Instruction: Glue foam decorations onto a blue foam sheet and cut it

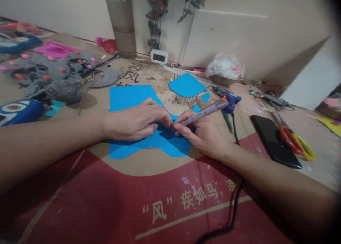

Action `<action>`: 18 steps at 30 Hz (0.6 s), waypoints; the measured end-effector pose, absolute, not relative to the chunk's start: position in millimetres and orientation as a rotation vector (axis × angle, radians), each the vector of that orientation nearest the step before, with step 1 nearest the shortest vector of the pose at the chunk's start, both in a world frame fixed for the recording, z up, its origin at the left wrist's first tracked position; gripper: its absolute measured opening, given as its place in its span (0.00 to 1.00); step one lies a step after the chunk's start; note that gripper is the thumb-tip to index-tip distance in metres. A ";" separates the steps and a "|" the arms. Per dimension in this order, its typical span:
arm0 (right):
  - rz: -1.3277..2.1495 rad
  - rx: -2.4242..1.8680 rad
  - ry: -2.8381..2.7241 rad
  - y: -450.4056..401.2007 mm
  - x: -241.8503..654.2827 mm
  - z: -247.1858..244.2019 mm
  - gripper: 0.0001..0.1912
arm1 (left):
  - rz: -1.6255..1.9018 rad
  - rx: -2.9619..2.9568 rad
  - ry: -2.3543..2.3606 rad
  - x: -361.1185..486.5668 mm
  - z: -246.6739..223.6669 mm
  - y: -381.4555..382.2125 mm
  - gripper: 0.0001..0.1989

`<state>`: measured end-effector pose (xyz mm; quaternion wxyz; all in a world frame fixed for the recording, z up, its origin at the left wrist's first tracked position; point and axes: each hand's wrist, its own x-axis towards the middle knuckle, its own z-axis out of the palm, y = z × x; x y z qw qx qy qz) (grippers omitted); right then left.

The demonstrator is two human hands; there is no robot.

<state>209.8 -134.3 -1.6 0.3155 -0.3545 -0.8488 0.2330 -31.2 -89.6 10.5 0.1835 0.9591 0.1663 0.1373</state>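
A bright blue sheet [133, 96], perhaps felt or foam, lies flat on the cardboard with cut-out curves along its edges. My left hand [137, 121] rests on top of it, fingers bent and pressed together near the pen's tip. Whatever those fingertips press or pinch is hidden. In my right hand [206, 132] is a pen [204, 112] with a pale printed barrel, gripped low and slanting up to the right, its tip end down at the sheet. Beyond the hands lies a separate blue cut piece [188, 84] with a curved edge.
Right of the hands are a blue glue gun [230, 101], a green pencil [227, 121], a black phone [270, 141] and scissors [295, 141] with red and yellow handles. A small digital clock [159, 56] stands behind. Grey felt pieces [103, 77] and a blue tape dispenser [23, 110] are left.
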 end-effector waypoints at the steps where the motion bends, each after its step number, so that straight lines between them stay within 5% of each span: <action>1: 0.616 -0.931 -2.235 -134.1 209.5 -1.9 0.13 | 0.390 2.704 0.467 -31.2 10.4 -89.7 0.13; 18: 0.659 -1.036 -1.631 -131.4 212.9 -6.3 0.13 | 0.347 2.711 0.444 -28.9 12.4 -91.0 0.17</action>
